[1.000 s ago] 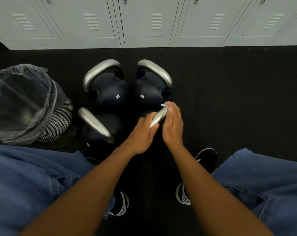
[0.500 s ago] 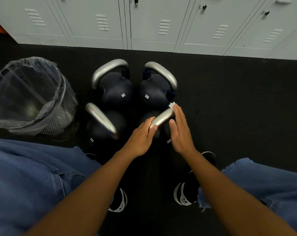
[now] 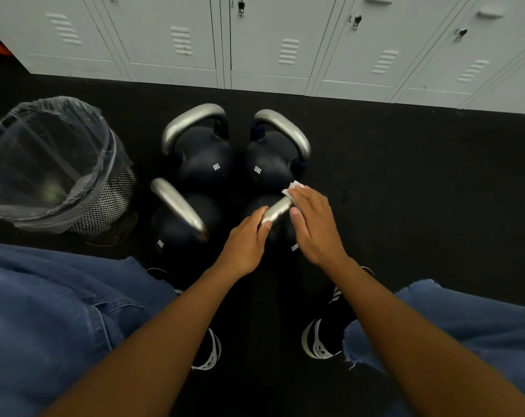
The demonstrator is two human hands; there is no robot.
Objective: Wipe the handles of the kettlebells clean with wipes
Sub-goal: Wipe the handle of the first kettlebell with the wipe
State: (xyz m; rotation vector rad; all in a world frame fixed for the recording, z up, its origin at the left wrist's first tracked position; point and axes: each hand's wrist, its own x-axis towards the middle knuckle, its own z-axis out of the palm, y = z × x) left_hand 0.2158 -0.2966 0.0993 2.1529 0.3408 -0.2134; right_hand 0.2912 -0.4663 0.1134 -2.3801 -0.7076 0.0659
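On near-right kettlebell handle (image 3: 277, 212): L hand (image 3: 244, 246) grips, R hand (image 3: 313, 224) presses wipe (image 3: 291, 188).

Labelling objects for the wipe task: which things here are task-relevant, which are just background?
In use: wipe; near-right 12KG kettlebell handle; left hand; right hand; the three other kettlebells: far-left 8KG, far-right 12KG, near-left 8KG.

Background: lined bin; lockers.

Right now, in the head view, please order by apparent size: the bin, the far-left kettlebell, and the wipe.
1. The lined mesh bin, largest.
2. The far-left 8KG kettlebell.
3. The white wipe, mostly hidden under the right hand, so only its visible part is ranked.
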